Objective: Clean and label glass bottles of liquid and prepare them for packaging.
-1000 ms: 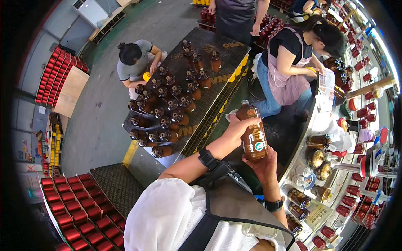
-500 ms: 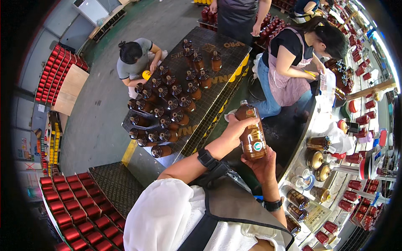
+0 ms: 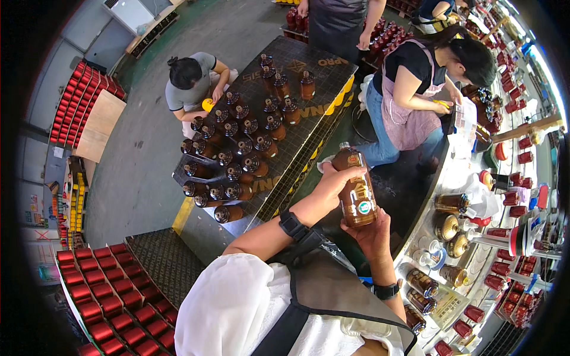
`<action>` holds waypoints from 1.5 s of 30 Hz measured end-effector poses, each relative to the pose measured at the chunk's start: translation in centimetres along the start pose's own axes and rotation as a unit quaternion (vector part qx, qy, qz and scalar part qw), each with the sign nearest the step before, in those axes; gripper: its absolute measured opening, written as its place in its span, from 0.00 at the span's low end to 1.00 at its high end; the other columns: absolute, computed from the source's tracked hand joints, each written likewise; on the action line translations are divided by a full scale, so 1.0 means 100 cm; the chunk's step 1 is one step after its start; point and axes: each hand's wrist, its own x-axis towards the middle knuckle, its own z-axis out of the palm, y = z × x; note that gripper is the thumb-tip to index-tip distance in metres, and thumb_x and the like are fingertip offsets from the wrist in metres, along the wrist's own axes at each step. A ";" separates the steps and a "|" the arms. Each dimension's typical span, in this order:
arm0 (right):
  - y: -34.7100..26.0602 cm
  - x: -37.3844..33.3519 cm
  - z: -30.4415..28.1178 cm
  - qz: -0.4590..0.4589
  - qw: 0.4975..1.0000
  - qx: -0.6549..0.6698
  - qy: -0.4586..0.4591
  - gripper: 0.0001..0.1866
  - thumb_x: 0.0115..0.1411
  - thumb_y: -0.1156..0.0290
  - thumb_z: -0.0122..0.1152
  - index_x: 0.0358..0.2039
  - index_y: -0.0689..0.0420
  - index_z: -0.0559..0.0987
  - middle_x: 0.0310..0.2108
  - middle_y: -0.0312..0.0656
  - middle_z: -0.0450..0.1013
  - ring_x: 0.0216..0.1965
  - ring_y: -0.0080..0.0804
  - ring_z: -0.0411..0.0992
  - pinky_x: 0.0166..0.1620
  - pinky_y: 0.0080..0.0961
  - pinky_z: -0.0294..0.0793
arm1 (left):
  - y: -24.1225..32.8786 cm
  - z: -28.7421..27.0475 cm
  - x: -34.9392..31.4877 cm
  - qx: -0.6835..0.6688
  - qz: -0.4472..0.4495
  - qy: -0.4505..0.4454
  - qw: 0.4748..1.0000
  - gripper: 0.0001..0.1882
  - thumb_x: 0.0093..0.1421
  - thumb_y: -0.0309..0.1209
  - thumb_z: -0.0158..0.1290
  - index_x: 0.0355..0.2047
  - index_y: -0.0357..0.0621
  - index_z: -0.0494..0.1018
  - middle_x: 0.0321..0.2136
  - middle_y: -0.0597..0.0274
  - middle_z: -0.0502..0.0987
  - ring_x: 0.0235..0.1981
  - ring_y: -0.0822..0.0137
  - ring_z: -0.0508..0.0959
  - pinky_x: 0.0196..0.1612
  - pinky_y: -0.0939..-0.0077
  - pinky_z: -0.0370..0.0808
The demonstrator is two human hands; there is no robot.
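A brown glass bottle (image 3: 359, 199) with printed lettering and a small round green-and-white mark is held tilted in front of me, its neck pointing away. My left hand (image 3: 328, 188) wraps round its upper body, the thumb lying across the front. At the bottle's base, my right hand (image 3: 375, 238) is cupped with fingers and thumb against the glass. Some fingers of both hands are hidden behind the bottle. Several similar brown bottles (image 3: 250, 165) stand grouped on a dark board-topped platform (image 3: 323, 74) to the left.
At the right, a workbench (image 3: 409, 243) carries brown bottles, gold caps (image 3: 446, 226) and small red jars (image 3: 497, 280). One co-worker (image 3: 409, 89) sits at its far end; another (image 3: 193, 89) crouches beyond the platform. Stacked red containers (image 3: 113, 291) fill the lower left.
The red jars along the right side have shifted toward the lower part of the view. Both my hands keep nearly the same hold on the bottle.
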 end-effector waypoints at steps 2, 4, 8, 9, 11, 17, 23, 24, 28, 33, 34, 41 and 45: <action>0.000 0.000 -0.001 0.000 1.000 -0.001 -0.002 0.33 0.68 0.43 0.37 0.60 0.57 0.65 0.54 0.51 0.71 0.50 0.48 0.74 0.53 0.49 0.76 | -0.001 -0.001 0.001 0.003 0.003 -0.002 1.000 0.40 0.49 0.23 0.67 0.51 0.35 0.48 0.39 0.48 0.73 0.35 0.57 0.81 0.36 0.60 0.83; 0.000 0.000 0.000 0.000 1.000 -0.001 -0.003 0.33 0.68 0.43 0.37 0.60 0.57 0.65 0.54 0.51 0.71 0.50 0.48 0.74 0.53 0.49 0.76 | -0.004 -0.002 0.004 0.007 0.006 0.007 1.000 0.40 0.49 0.24 0.68 0.52 0.35 0.49 0.40 0.48 0.73 0.37 0.57 0.81 0.36 0.61 0.83; 0.000 0.000 -0.001 -0.003 1.000 0.005 0.003 0.33 0.68 0.43 0.37 0.60 0.57 0.65 0.53 0.50 0.71 0.50 0.49 0.74 0.53 0.50 0.76 | -0.009 -0.005 0.010 0.010 -0.002 0.010 1.000 0.41 0.48 0.25 0.68 0.52 0.34 0.49 0.41 0.48 0.72 0.38 0.58 0.81 0.37 0.62 0.83; 0.000 0.001 -0.001 -0.005 1.000 0.007 0.005 0.33 0.68 0.43 0.37 0.60 0.57 0.65 0.53 0.50 0.71 0.50 0.49 0.74 0.53 0.50 0.76 | -0.011 -0.008 0.014 0.006 -0.003 -0.006 1.000 0.41 0.48 0.25 0.68 0.52 0.34 0.48 0.41 0.48 0.72 0.38 0.58 0.81 0.37 0.61 0.82; 0.000 0.001 -0.001 -0.002 1.000 0.009 0.007 0.33 0.68 0.43 0.37 0.59 0.57 0.65 0.53 0.50 0.71 0.50 0.49 0.74 0.53 0.50 0.76 | -0.011 -0.009 0.015 0.002 -0.003 -0.022 1.000 0.42 0.48 0.25 0.68 0.52 0.34 0.48 0.41 0.48 0.72 0.38 0.58 0.81 0.37 0.61 0.82; -0.004 0.003 -0.002 0.001 1.000 0.008 0.003 0.34 0.67 0.42 0.38 0.59 0.58 0.66 0.53 0.51 0.71 0.50 0.49 0.74 0.53 0.50 0.76 | -0.006 0.002 0.010 0.016 -0.004 0.011 1.000 0.41 0.49 0.24 0.68 0.52 0.35 0.48 0.40 0.48 0.72 0.37 0.57 0.81 0.37 0.60 0.83; -0.005 0.006 -0.002 0.003 1.000 0.013 0.005 0.34 0.66 0.42 0.38 0.59 0.58 0.66 0.53 0.51 0.71 0.49 0.49 0.74 0.53 0.49 0.76 | -0.002 0.004 0.009 0.010 -0.011 0.003 1.000 0.41 0.49 0.24 0.67 0.52 0.36 0.47 0.39 0.47 0.72 0.36 0.57 0.81 0.37 0.59 0.82; -0.004 0.006 -0.002 0.006 1.000 0.009 0.009 0.34 0.66 0.43 0.38 0.59 0.58 0.66 0.53 0.51 0.71 0.49 0.49 0.74 0.53 0.49 0.76 | -0.001 0.004 0.009 0.012 -0.009 0.006 1.000 0.41 0.49 0.24 0.67 0.52 0.36 0.47 0.40 0.47 0.72 0.36 0.57 0.81 0.37 0.59 0.82; -0.005 0.007 -0.003 0.004 1.000 0.015 0.009 0.34 0.67 0.43 0.38 0.59 0.58 0.66 0.53 0.51 0.71 0.50 0.49 0.74 0.53 0.49 0.76 | -0.003 0.003 0.010 0.010 -0.001 0.000 1.000 0.41 0.49 0.24 0.67 0.52 0.36 0.48 0.41 0.47 0.72 0.38 0.57 0.80 0.37 0.59 0.82; -0.005 0.007 0.000 0.002 1.000 0.003 0.010 0.33 0.67 0.43 0.37 0.59 0.58 0.66 0.53 0.51 0.71 0.50 0.49 0.74 0.53 0.50 0.76 | -0.003 -0.001 0.013 0.012 -0.003 0.007 1.000 0.41 0.48 0.24 0.68 0.52 0.36 0.49 0.42 0.48 0.72 0.38 0.57 0.80 0.38 0.60 0.82; -0.004 0.007 -0.001 0.001 1.000 0.004 0.012 0.33 0.67 0.43 0.37 0.59 0.58 0.66 0.53 0.51 0.71 0.50 0.49 0.74 0.53 0.50 0.76 | -0.003 0.000 0.013 0.013 -0.006 0.006 1.000 0.41 0.48 0.24 0.68 0.52 0.36 0.49 0.42 0.48 0.72 0.38 0.57 0.80 0.38 0.61 0.82; -0.005 0.008 -0.003 -0.003 0.999 0.024 -0.024 0.30 0.67 0.45 0.44 0.58 0.55 0.63 0.53 0.47 0.70 0.50 0.41 0.74 0.50 0.44 0.79 | -0.007 -0.006 0.019 0.027 -0.010 -0.003 1.000 0.32 0.51 0.24 0.66 0.50 0.37 0.57 0.41 0.53 0.75 0.41 0.60 0.80 0.43 0.61 0.80; -0.005 0.008 -0.002 -0.009 1.000 0.003 0.003 0.33 0.67 0.43 0.37 0.60 0.57 0.65 0.54 0.51 0.70 0.51 0.51 0.73 0.52 0.50 0.77 | -0.006 -0.002 0.018 0.018 -0.007 -0.004 1.000 0.40 0.48 0.25 0.68 0.51 0.36 0.50 0.42 0.48 0.72 0.38 0.58 0.80 0.38 0.60 0.82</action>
